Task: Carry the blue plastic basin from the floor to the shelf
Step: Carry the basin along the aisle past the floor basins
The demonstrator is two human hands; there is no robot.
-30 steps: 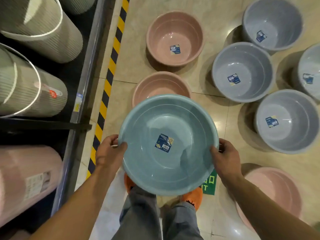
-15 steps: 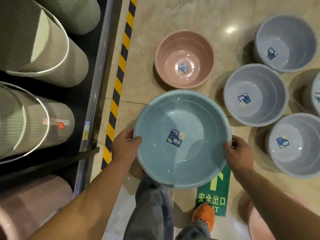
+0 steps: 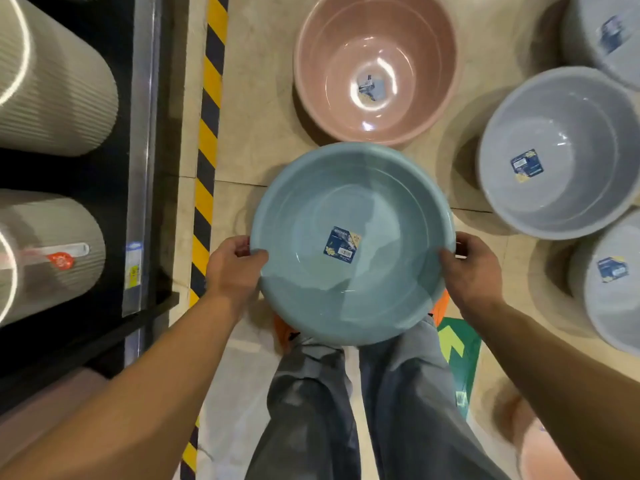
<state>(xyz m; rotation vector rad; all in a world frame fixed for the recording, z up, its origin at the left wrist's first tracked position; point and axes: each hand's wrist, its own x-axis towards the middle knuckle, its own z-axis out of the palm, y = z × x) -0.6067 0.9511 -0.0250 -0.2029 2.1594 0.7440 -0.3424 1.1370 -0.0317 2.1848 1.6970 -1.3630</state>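
Blue plastic basin (image 3: 351, 242) now lower in view, its far rim just reaching the pink basin (image 3: 377, 67). Left hand (image 3: 233, 266) and right hand (image 3: 472, 270) clamp opposite rims, basin held above beige tiled floor (image 3: 263, 98); shelf (image 3: 138, 150) alongside, left, behind striped tape (image 3: 207, 140)

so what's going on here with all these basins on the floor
A person is standing in a shop aisle, holding a blue basin level in front of them, the left hand and right hand gripping opposite sides of its rim. It is off the floor and not yet on the shelf to their left. A pink basin and several grey basins sit on the floor ahead.
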